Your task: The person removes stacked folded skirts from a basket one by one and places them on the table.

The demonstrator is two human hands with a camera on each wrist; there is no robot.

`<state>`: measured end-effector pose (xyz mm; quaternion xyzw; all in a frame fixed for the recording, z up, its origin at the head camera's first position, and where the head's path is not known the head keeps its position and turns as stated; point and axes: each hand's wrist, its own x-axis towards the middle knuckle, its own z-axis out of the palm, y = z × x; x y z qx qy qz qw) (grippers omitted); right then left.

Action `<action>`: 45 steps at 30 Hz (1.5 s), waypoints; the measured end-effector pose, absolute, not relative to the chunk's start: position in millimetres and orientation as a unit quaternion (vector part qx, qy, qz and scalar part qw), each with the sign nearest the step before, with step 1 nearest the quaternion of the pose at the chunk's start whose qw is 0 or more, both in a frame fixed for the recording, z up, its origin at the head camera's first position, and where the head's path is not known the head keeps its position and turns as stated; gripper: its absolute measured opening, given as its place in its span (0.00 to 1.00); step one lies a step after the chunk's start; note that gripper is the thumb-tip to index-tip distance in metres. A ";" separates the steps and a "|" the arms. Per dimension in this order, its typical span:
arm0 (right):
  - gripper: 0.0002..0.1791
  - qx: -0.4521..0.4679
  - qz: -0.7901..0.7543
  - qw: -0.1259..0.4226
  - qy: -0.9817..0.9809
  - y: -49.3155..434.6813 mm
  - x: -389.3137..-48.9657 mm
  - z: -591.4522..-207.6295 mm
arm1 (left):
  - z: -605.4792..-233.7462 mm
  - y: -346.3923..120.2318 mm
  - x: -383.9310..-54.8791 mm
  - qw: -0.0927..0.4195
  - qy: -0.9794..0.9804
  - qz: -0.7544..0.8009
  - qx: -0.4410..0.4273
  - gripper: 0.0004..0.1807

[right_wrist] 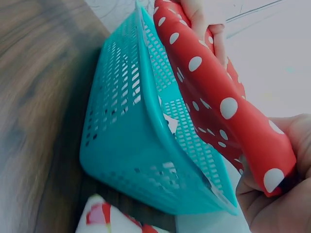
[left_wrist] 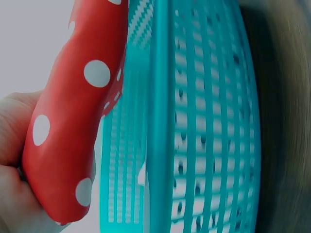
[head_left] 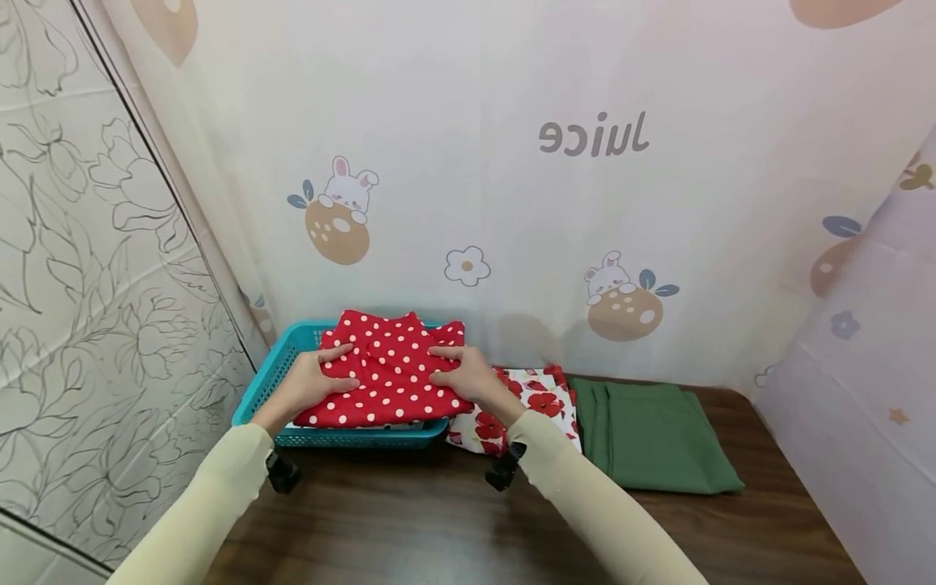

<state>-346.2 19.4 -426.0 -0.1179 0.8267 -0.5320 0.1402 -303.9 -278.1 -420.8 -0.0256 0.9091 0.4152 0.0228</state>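
Observation:
Both hands hold a folded red cloth with white polka dots (head_left: 387, 374) over a teal perforated basket (head_left: 344, 439). At the cloth's left side the left hand (head_left: 310, 382) grips it, with thumb and fingers on its edge. The right hand (head_left: 468, 375) grips the opposite side; in the right wrist view its fingers wrap the cloth's end. In the left wrist view the cloth (left_wrist: 68, 107) hangs above the rim of the basket (left_wrist: 163, 116). A bit of white fabric (right_wrist: 171, 124) shows inside the basket; the cloth hides most of what lies there.
Right of the basket lies a folded white cloth with red flowers (head_left: 537, 398), partly behind the right forearm. Beside it is a folded green cloth (head_left: 658, 439). All stand on a dark wooden table (head_left: 380, 520), against a printed curtain (head_left: 468, 203) at the back.

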 end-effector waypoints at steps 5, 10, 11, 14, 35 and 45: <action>0.31 -0.125 -0.521 0.130 0.834 45.9 -336.3 -420.6 | -420.6 -255.4 -298.0 0.016 0.901 0.434 -0.015 0.51; 0.30 -0.126 -0.504 0.097 0.849 72.6 -320.9 -414.6 | -421.4 -231.7 -292.3 0.013 0.891 0.453 0.010 0.49; 0.30 -0.126 -0.502 0.089 0.851 78.3 -318.1 -413.5 | -422.3 -226.6 -291.2 0.010 0.888 0.459 0.018 0.48; 0.29 -0.124 -0.498 0.070 0.855 95.4 -309.9 -410.9 | -424.6 -210.6 -286.4 -0.005 0.876 0.481 0.035 0.46; 0.32 -0.058 -0.504 0.045 0.860 198.1 -232.5 -437.3 | -444.5 -104.8 -238.5 -0.033 0.829 0.544 0.130 0.31; 0.35 0.030 -0.496 0.060 0.866 227.2 -204.1 -449.3 | -476.1 -64.9 -227.3 0.014 0.818 0.554 0.154 0.26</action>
